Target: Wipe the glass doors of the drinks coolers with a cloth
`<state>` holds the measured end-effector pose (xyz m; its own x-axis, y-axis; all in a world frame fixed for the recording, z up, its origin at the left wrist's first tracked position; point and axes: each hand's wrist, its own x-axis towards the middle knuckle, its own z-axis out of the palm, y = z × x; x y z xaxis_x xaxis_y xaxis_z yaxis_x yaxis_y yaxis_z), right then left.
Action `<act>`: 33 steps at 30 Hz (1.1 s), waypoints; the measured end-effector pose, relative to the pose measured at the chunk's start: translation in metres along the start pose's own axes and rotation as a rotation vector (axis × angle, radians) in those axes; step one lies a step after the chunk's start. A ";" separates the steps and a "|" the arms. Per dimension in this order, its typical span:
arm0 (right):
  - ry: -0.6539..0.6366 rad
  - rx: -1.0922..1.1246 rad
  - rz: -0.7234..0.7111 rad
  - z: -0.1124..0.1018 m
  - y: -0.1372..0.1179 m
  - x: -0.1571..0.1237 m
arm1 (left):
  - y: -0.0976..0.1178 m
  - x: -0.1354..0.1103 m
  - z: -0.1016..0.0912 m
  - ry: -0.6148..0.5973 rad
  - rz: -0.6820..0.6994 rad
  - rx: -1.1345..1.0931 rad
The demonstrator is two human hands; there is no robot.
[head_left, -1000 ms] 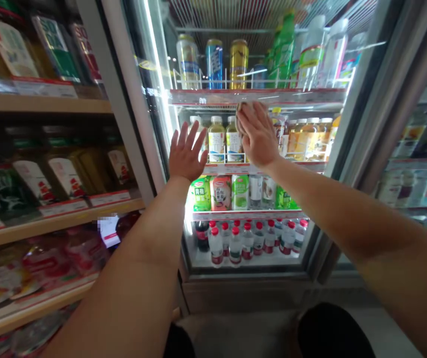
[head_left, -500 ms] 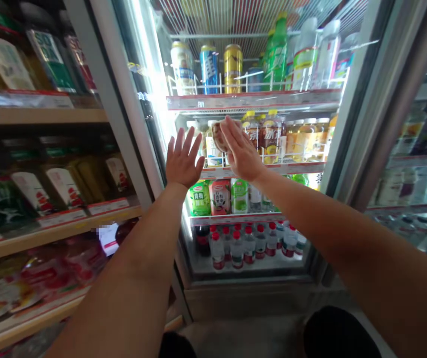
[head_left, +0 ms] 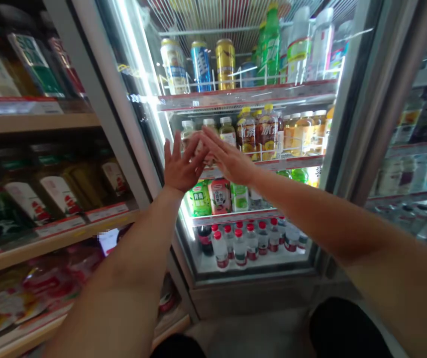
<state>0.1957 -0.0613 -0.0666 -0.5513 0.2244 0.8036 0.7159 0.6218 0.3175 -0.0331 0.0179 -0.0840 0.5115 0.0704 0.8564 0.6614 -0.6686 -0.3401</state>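
My left hand [head_left: 180, 168] is raised before a lit drinks fridge with its fingers spread and nothing seen in it. My right hand [head_left: 234, 158] stretches out flat, its fingers long and close together. The fingertips of both hands overlap in view; whether they touch I cannot tell. A pale brownish patch behind the fingers could be a reflection or a thing; it is too hidden to tell. Past the hands stand white-capped bottles [head_left: 227, 130] and yellow-capped iced tea bottles [head_left: 267, 130]. Below are green and pink drink packs [head_left: 220, 196].
Drink cans [head_left: 225, 64] and a green bottle [head_left: 270, 47] stand on the upper fridge shelf. Red-capped water bottles [head_left: 240, 247] fill the bottom. A wooden shelf [head_left: 38, 123] with bottles is on the left. A metal door frame [head_left: 381, 109] rises on the right.
My right hand has moved left, and its fingertips now overlap my left hand's. The left hand's fingers have turned somewhat to the right. The view has tilted slightly.
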 end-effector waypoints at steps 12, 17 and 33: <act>0.087 -0.435 0.385 -0.075 0.106 -0.142 | 0.025 -0.007 -0.004 0.082 0.000 0.008; 0.135 -0.425 0.382 -0.064 0.105 -0.143 | 0.069 -0.013 -0.004 0.132 -0.109 0.095; 0.080 -0.415 0.423 -0.071 0.101 -0.141 | 0.066 0.098 0.020 0.108 -0.058 -0.023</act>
<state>0.3763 -0.0841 -0.1124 -0.1592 0.3219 0.9333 0.9827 0.1419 0.1187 0.0710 -0.0047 -0.0304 0.4097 0.0302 0.9117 0.6751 -0.6823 -0.2807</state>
